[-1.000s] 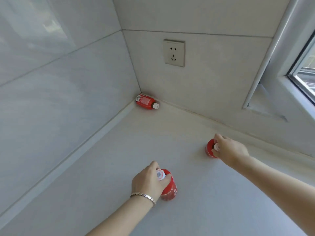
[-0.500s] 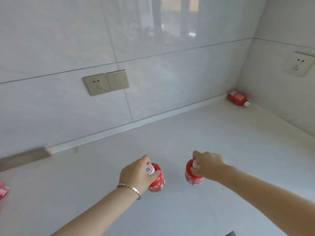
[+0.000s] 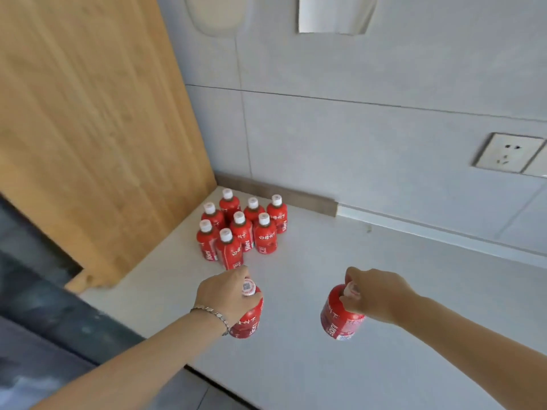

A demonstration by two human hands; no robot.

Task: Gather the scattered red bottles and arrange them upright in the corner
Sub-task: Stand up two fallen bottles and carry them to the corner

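- Left hand point(image 3: 226, 294): fingers wrapped round the neck and shoulder of a red bottle point(image 3: 248, 318), closed on it just under the white cap. Bracelet point(image 3: 214, 313) on the wrist.
- Left bottle: upright, slightly tilted, over the white counter point(image 3: 414, 291). Cannot tell if its base touches the surface.
- Right hand point(image 3: 374, 294): fingers pinched on the cap and neck of a second bottle point(image 3: 340, 316), closed on it.
- Second bottle: roughly upright, base leaning toward the camera. Contact with the counter not clear.
- The two held bottles are apart, side by side, near the front edge of the counter.
- Cluster point(image 3: 241, 229): eight red bottles with white caps stand upright, packed close, in the corner where the wood panel point(image 3: 88, 128) meets the tiled wall point(image 3: 384, 143).
- The left bottle is near the front of the cluster, not touching it; the second bottle lies further right.
- Socket point(image 3: 507, 153) on the wall, far right, well apart from the cluster.
- Picture slightly blurred; label text not readable.
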